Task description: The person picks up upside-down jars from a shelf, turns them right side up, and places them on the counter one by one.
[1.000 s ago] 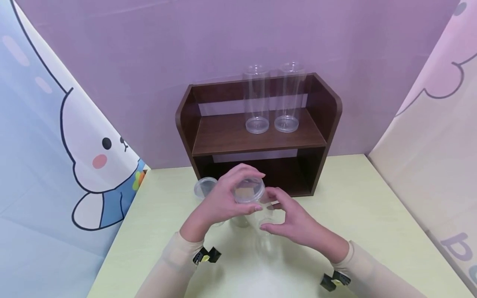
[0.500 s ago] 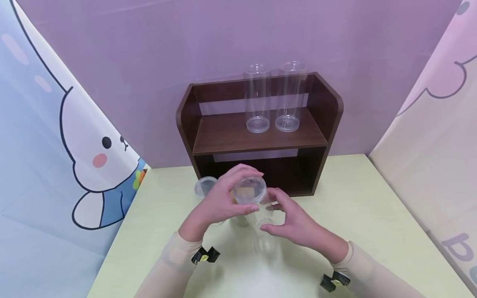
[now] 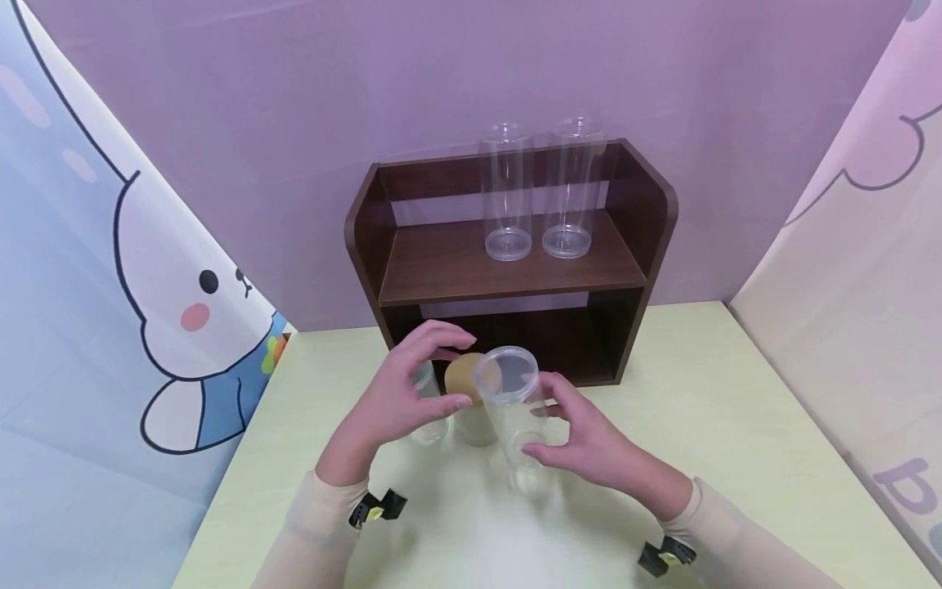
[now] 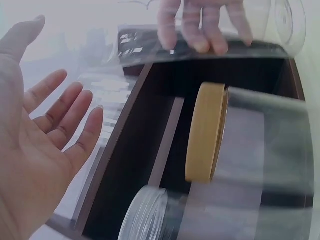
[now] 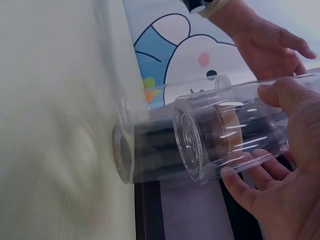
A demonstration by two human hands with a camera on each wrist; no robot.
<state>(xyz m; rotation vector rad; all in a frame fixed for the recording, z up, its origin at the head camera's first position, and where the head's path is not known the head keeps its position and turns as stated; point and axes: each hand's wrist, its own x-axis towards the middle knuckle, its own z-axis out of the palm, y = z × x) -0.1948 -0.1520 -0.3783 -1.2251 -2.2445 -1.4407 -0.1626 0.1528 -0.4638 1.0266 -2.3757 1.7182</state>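
Note:
My right hand (image 3: 581, 429) grips a tall clear plastic jar (image 3: 509, 413), its lid end up and tilted slightly, its base raised over the table in the right wrist view. My left hand (image 3: 401, 384) is beside that jar with thumb and fingers spread, holding nothing; its palm shows in the left wrist view. Behind the held jar stands a clear jar with a tan, wood-like lid (image 4: 206, 132). Left of that, partly hidden by my left hand, is another clear jar (image 3: 431, 429), whose ridged clear lid (image 4: 144, 215) shows in the left wrist view.
A dark brown two-tier shelf (image 3: 515, 278) stands at the back of the pale table (image 3: 699, 393). Two tall clear jars, a left one (image 3: 508, 196) and a right one (image 3: 572, 192), stand on its upper tier. Printed cloth walls enclose the sides.
My left hand has let go of the held jar's lid end and moved left, uncovering the tan lid behind. My right hand still holds the jar, almost unmoved.

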